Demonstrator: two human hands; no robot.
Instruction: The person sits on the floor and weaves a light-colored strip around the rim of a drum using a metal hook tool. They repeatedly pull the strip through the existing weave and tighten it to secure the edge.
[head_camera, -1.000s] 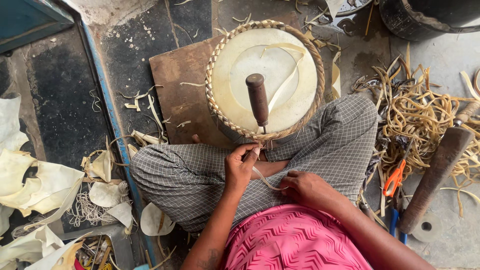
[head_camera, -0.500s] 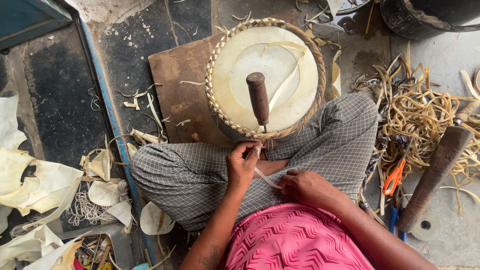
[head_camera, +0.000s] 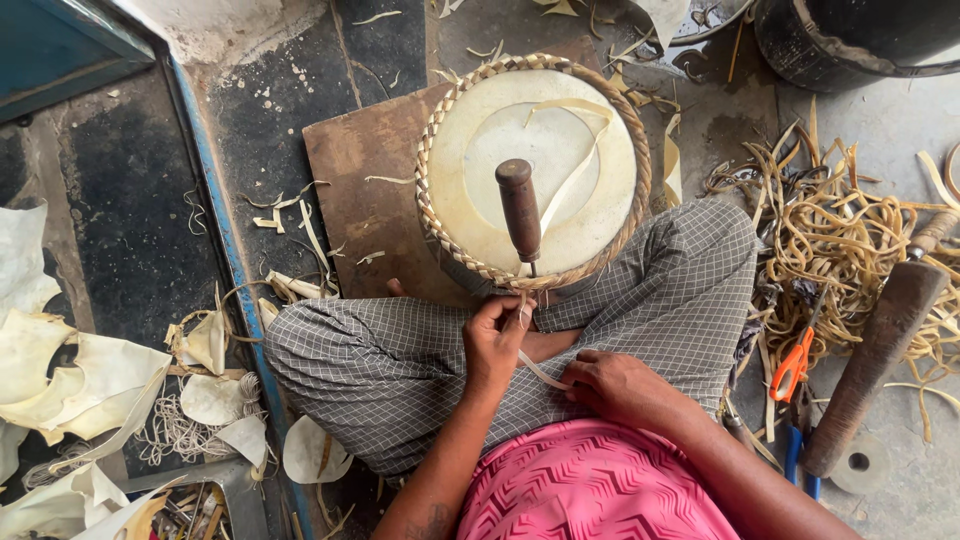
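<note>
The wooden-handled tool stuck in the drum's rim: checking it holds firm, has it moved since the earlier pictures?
No. The wooden-handled tool stands at the same spot on the drum's braided rim.

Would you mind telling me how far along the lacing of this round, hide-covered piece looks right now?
Done: braided lacing runs round the visible rim of the drum-like piece. In hand: the left hand pinches a pale strip at the near edge, the right hand holds its other end, and an awl stands there. Left: apparently finishing this near section.
</note>
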